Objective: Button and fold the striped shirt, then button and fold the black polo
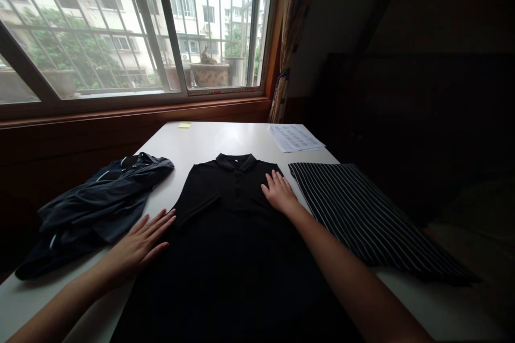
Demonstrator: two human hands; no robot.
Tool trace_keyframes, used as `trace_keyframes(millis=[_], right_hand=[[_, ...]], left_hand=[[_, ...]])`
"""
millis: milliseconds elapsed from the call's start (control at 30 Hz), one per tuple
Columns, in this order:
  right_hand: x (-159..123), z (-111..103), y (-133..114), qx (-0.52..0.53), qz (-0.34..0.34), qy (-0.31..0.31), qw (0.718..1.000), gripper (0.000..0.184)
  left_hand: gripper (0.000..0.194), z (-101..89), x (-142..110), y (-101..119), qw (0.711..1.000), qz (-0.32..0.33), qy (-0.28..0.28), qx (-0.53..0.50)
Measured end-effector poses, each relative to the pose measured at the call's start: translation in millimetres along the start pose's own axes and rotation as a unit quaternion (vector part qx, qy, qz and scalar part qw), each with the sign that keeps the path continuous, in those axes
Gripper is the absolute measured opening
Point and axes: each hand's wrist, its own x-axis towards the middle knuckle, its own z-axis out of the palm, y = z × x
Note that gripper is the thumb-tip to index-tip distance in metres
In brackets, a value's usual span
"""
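A black polo shirt point(237, 246) lies spread face up on the white table point(225, 136), its collar toward the window and its sleeves laid inward over the front. My right hand point(278, 191) rests flat on the shirt's upper right, near the shoulder, fingers stretched out. At the shirt's left edge, below the sleeve, my left hand point(142, 241) lies with straight fingers, the fingertips touching the fabric. Neither hand grips anything. The lower part of the shirt runs out of view at the bottom.
A crumpled dark garment point(100, 209) lies on the table's left side. To the right is a black-and-white striped cloth point(370, 220), partly over the table edge. Printed sheets point(295, 138) and a yellow note point(184, 125) sit at the far end, below a barred window point(132, 27).
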Motion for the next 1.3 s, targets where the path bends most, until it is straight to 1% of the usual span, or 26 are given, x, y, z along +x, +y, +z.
trace_keyframes(millis=[100, 200, 267, 300, 400, 500, 600, 633, 700, 800, 867, 933, 1033, 1100, 1200, 1300], right_hand=[[-0.5, -0.3, -0.7, -0.001, 0.001, 0.001, 1.000, 0.064], [-2.3, -0.9, -1.3, -0.002, 0.001, 0.002, 1.000, 0.064], [-4.2, -1.5, -1.6, -0.003, 0.000, 0.003, 1.000, 0.064], [-5.2, -1.8, -1.7, -0.003, 0.000, 0.004, 1.000, 0.064], [-8.2, -2.6, -2.2, -0.003, -0.002, 0.007, 1.000, 0.064], [-10.2, -3.2, -2.8, -0.003, -0.001, 0.009, 1.000, 0.064], [-11.4, -4.3, -3.7, -0.003, 0.003, 0.009, 1.000, 0.064], [-11.6, -4.8, -4.0, -0.003, 0.005, 0.009, 1.000, 0.064], [-12.0, -5.7, -4.4, -0.003, 0.007, 0.007, 1.000, 0.064], [-11.2, -6.5, -4.2, -0.001, 0.008, 0.002, 1.000, 0.065], [-9.4, -6.4, -3.4, 0.002, 0.007, -0.003, 1.000, 0.066], [-6.5, -5.9, -2.5, 0.007, 0.006, -0.008, 1.000, 0.067], [-1.1, -5.1, -1.7, 0.013, 0.005, -0.015, 1.000, 0.070], [3.0, -4.8, -1.9, 0.015, 0.005, -0.018, 1.000, 0.071], [10.8, -4.2, -3.1, 0.013, 0.003, -0.025, 1.000, 0.073], [21.0, -2.9, -4.7, 0.010, 0.001, -0.029, 1.000, 0.074]], left_hand=[[0.066, -4.6, -4.6, 4.0, 1.000, -0.012, 0.004, -0.012], [0.053, -19.2, -0.3, 10.3, 0.998, -0.030, 0.022, -0.053], [0.038, -33.1, 7.4, 13.0, 0.994, -0.044, 0.039, -0.090], [0.035, -39.9, 12.8, 13.2, 0.992, -0.052, 0.048, -0.107], [0.036, -52.9, 36.5, 9.4, 0.983, -0.083, 0.078, -0.142], [0.039, -48.7, 69.5, 0.0, 0.969, -0.146, 0.085, -0.181], [0.053, -35.5, 102.2, -9.2, 0.943, -0.228, 0.051, -0.238], [0.058, -32.0, 110.5, -11.2, 0.937, -0.243, 0.042, -0.249], [0.068, -28.4, 120.2, -13.5, 0.934, -0.247, 0.031, -0.257], [0.085, -28.5, 116.2, -15.7, 0.933, -0.237, -0.004, -0.270], [0.092, -27.8, 103.6, -18.7, 0.926, -0.243, -0.031, -0.287], [0.093, -24.8, 87.8, -22.9, 0.913, -0.254, -0.042, -0.318], [0.087, -18.7, 68.0, -29.0, 0.892, -0.255, -0.025, -0.372], [0.082, -16.6, 62.1, -31.4, 0.883, -0.256, -0.002, -0.393], [0.080, -17.4, 63.8, -32.3, 0.877, -0.265, 0.024, -0.399], [0.078, -19.1, 69.8, -32.9, 0.877, -0.266, 0.028, -0.400]])
